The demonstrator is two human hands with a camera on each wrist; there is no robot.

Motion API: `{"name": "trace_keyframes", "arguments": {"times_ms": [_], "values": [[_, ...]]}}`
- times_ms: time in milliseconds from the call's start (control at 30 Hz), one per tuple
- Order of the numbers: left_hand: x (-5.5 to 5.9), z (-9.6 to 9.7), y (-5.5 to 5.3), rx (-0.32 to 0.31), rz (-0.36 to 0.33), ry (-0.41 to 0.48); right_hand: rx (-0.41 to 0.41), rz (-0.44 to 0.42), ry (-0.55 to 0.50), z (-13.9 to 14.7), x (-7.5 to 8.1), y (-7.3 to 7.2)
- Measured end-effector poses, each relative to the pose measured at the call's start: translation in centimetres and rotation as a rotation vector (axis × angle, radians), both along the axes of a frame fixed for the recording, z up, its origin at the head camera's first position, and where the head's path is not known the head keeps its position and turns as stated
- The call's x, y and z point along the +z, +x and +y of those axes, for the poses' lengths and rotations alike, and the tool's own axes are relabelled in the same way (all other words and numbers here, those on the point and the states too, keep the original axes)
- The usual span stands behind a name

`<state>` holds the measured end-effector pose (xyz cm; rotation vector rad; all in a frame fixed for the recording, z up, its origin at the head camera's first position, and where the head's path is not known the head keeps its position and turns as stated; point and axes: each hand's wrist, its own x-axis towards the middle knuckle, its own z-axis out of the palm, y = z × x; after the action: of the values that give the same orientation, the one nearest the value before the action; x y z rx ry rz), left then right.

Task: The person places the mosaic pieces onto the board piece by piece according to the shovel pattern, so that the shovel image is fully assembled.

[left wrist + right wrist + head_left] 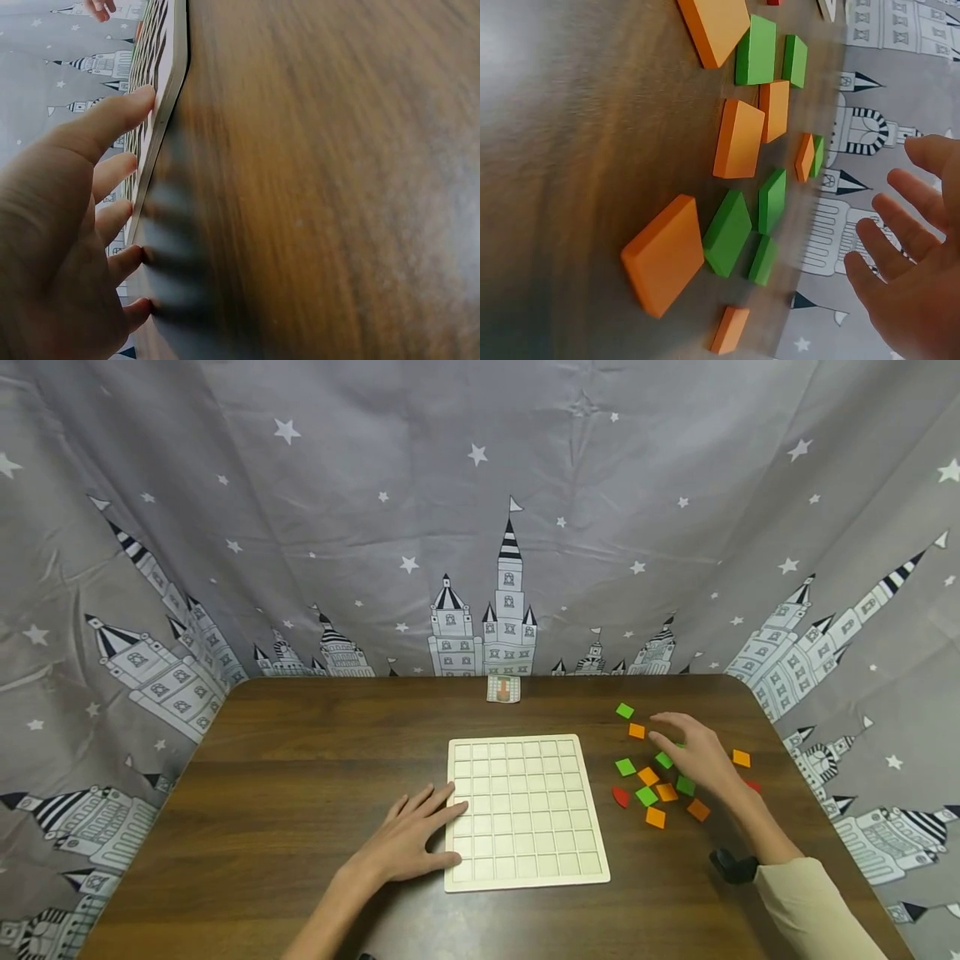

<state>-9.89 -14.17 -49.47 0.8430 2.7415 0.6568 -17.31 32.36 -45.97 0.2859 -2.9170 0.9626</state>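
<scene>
A cream square board (525, 810) with a grid of shallow cells lies at the middle of the table. My left hand (405, 842) rests at its left edge, fingers spread, with thumb and fingertips on the rim in the left wrist view. Over the scattered tiles on the right hovers my right hand (697, 752), its fingers loosely bent and nothing in them. Below and around it lie several green tiles (728, 232) and orange tiles (664, 255). A red rounded piece (620, 797) sits nearest the board; another red piece (753, 787) is partly hidden behind the right wrist.
A small printed card (503, 689) lies at the back edge of the brown wooden table (300, 777). Behind it hangs a grey curtain (337, 468) with castles and stars. A black wrist-camera mount (733, 866) shows by the right sleeve.
</scene>
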Motion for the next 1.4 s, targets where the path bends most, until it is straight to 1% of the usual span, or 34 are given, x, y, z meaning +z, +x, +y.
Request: {"name": "trace_keyframes", "arguments": {"times_ms": [200, 367, 533, 700, 967, 1200, 1400], "values": [[0.1, 0.0, 0.1, -0.005, -0.003, -0.002, -0.012, -0.061, -0.029, -0.4, -0.8, -2.1], [0.2, 0.0, 0.1, -0.003, -0.008, -0.004, -0.013, -0.098, -0.029, -0.6, -1.5, -3.8], [0.1, 0.0, 0.2, -0.007, -0.014, -0.007, -0.025, -0.123, -0.029, -0.6, -2.4, -5.0], [0.2, 0.0, 0.2, -0.011, -0.022, -0.001, -0.044, -0.142, -0.029, -0.7, -3.1, -5.7], [0.1, -0.1, 0.2, -0.003, -0.030, -0.008, -0.061, -0.114, -0.006, -1.4, -3.5, -6.6], [0.1, -0.1, 0.0, -0.001, -0.029, -0.009, -0.094, -0.099, -0.001, -1.6, -3.8, -7.1], [0.1, -0.1, 0.1, 0.001, -0.035, -0.015, -0.098, -0.100, 0.010, -1.7, -3.9, -7.2]]}}
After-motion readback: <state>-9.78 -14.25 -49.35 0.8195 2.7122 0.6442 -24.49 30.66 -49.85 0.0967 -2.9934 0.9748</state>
